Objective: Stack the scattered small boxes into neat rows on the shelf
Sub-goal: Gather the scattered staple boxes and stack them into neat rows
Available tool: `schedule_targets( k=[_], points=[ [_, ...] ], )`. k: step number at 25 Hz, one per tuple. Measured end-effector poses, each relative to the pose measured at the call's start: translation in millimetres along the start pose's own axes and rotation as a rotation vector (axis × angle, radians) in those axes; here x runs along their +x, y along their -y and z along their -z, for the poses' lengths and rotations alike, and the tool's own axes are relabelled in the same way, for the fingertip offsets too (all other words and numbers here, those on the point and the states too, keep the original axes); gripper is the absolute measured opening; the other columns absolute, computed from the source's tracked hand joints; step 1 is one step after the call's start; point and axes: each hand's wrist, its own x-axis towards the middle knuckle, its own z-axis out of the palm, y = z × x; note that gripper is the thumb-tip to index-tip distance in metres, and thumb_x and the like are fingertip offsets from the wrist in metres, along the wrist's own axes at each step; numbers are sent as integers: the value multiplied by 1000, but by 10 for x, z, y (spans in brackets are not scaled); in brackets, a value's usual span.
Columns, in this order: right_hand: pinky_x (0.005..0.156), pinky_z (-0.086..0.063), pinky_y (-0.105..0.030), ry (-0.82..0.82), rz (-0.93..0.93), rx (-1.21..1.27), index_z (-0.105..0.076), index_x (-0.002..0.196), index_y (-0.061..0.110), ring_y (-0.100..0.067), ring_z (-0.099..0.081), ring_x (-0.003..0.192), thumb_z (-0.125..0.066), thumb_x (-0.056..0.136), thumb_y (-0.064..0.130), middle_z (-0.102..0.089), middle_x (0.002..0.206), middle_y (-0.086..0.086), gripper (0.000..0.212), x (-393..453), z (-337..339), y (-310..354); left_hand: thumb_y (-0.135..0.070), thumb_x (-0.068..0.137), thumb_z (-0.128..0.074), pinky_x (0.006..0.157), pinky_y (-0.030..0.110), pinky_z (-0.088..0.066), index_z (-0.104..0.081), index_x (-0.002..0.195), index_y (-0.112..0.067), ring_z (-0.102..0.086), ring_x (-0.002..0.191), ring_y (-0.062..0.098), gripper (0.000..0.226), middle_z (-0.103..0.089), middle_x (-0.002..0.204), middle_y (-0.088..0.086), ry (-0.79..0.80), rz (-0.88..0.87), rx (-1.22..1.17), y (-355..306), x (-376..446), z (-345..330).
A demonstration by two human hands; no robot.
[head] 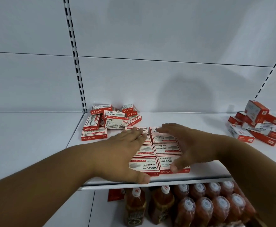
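Two box rows (pixel 164 149) running front-to-back, left hand (pixel 122 149), right hand (pixel 184 145) flanking

**Staple boxes, part sorted**

Small red-and-white cardboard staple boxes (pixel 164 149) lie flat in two touching columns near the white metal shelf (pixel 35 136) front edge. Loose heaps sit behind-left (pixel 111 120) and far right (pixel 261 125).

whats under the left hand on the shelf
The left hand lies flat with straight fingers on the left column of the tidy rows of boxes on the shelf. Only the boxes' right edges and the front one show; their left parts are covered.
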Motion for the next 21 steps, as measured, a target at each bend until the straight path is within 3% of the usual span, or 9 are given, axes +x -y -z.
schedule_targets(
  k=[2,10,12,14,16,18,21],
  points=[
    [114,-29,-27,-8,-13,-7,-24,150,38,-6,-31,137,-79,51,70,-25,151,22,117,15,-28,-11,-83,77,-38,114,27,10,21,151,-32,27,143,5,107,32,157,-13,-23,-10,-3,4,15,-28],
    [109,-30,-23,-31,-34,36,-29,147,42,-4,-31,136,-79,57,69,-24,152,24,106,-13,-53,45,-80,79,-40,111,26,10,18,152,-33,25,144,4,104,28,158,-14,-46,11,-30,8,62,-55],
    [97,-40,-16,-136,-81,180,-35,144,40,0,-47,122,-65,70,70,-36,146,19,85,-47,-104,117,-84,74,-38,113,29,9,18,152,-34,26,144,6,108,30,158,-14,-50,30,-64,9,57,-76],
    [67,-46,-3,-294,-135,465,-48,128,39,11,-64,85,-44,89,61,-61,116,22,45,0,-178,214,-85,72,-37,116,32,8,18,152,-34,28,143,6,110,30,157,-14,-64,42,-99,10,67,-85],
    [46,-43,-4,-400,-175,588,-53,121,36,10,-65,61,-29,99,56,-66,87,25,38,48,-245,246,-83,74,-39,116,31,8,17,153,-32,29,142,4,110,29,158,-13,-71,40,-110,-9,88,-88],
    [44,-41,-7,-435,-204,660,-50,131,35,-2,-63,66,-23,98,61,-64,101,17,51,94,-290,243,-81,76,-40,115,30,9,17,153,-31,29,142,4,108,28,158,-12,-71,40,-116,-41,107,-92],
    [55,-37,-12,-498,-283,798,-45,140,36,-3,-55,80,-21,97,64,-58,121,11,57,153,-285,311,-80,78,-42,115,30,10,17,153,-32,30,142,5,107,28,158,-12,-76,47,-126,-73,121,-94]
  ],
)
